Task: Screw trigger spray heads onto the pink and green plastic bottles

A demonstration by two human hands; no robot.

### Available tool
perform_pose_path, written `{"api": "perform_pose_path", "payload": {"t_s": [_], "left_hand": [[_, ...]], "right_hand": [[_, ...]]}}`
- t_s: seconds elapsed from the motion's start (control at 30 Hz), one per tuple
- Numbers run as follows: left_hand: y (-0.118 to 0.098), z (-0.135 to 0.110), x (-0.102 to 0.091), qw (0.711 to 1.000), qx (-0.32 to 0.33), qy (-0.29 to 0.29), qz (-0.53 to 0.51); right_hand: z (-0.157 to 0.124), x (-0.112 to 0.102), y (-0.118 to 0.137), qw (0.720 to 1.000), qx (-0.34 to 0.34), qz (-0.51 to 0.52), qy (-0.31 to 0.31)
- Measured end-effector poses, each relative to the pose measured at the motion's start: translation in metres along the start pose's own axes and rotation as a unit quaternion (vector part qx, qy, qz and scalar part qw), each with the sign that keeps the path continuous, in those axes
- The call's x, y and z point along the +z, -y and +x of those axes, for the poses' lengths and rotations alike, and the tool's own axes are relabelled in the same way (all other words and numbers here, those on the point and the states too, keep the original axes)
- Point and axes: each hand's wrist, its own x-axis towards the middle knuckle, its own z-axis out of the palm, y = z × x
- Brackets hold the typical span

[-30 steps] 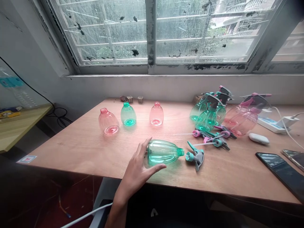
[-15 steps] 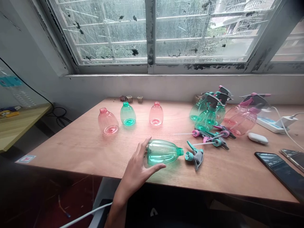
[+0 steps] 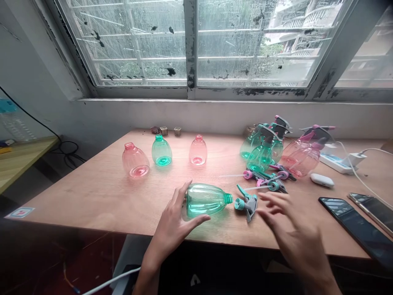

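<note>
A green spray bottle without its head (image 3: 208, 200) lies on its side, its neck pointing right. My left hand (image 3: 176, 219) is around its base, fingers on the far side and thumb on the near side. Just past the neck is a teal and grey spray head (image 3: 247, 205). My right hand (image 3: 291, 233), blurred, is to the right of that spray head, fingers apart and nothing in them. Behind stand two open-necked pink bottles, one at the left (image 3: 135, 160) and one in the middle (image 3: 198, 150), with an open-necked green bottle (image 3: 161, 151) between them.
Green bottles with spray heads (image 3: 260, 157) and pink ones (image 3: 302, 157) stand at the back right. Several loose spray heads (image 3: 273, 178) lie before them. A white case (image 3: 321, 180), a power strip (image 3: 337, 164) and two phones (image 3: 346, 221) are at the right.
My right hand has come into view from the lower right, beside the teal spray head. My left hand and the green bottle keep their places; the view has shifted slightly.
</note>
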Motion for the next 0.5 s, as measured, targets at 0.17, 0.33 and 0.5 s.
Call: {"api": "perform_pose_path", "payload": {"t_s": [0.17, 0.33, 0.5], "left_hand": [[-0.002, 0.002, 0.000, 1.000, -0.010, 0.004, -0.008], [-0.004, 0.001, -0.003, 1.000, -0.001, 0.027, -0.012], [-0.001, -0.001, -0.007, 0.998, 0.004, 0.064, -0.030]], "right_hand": [[0.009, 0.020, -0.039, 0.995, -0.032, -0.046, 0.077], [0.010, 0.029, -0.046, 0.990, -0.028, -0.072, 0.120], [0.019, 0.027, -0.034, 0.991, -0.074, -0.041, 0.105]]}}
